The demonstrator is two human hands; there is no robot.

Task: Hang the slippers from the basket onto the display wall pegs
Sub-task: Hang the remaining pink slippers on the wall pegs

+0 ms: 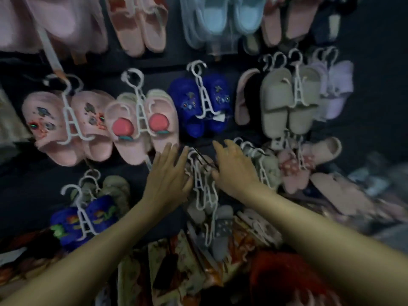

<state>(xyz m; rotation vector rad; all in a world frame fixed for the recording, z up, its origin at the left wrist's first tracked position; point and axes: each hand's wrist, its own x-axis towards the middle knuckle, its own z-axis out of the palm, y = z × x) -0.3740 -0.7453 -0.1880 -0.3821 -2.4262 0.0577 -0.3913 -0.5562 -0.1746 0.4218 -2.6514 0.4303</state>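
Hands: both reach to one pair in the low row, at the middle of the display wall (375, 62).
Left hand (170, 175): fingers straight and spread, laid flat against the left side of the grey slippers (196, 212) and their white hanger (199, 184).
Right hand (234, 166): on the hanger's right side, thumb at the frame and fingers stretched up past its hook; too blurred to tell whether it pinches.
Hung, left: pink charm pair (66, 124) and peach pair (141, 127) side by side; blue patterned pair (84, 221) below them.
Hung, centre: royal-blue pair (203, 104), just above the hands.
Hung, right: beige pair (289, 100), lilac pair (337, 89), spotted pink pair (293, 171) lower down.
Step in hand: probably seating the grey pair's hook; whether it is already caught cannot be told.
Left to do: a loose pale slipper (340, 191) lies unhung at lower right; no basket can be made out, so the number remaining is unknown.
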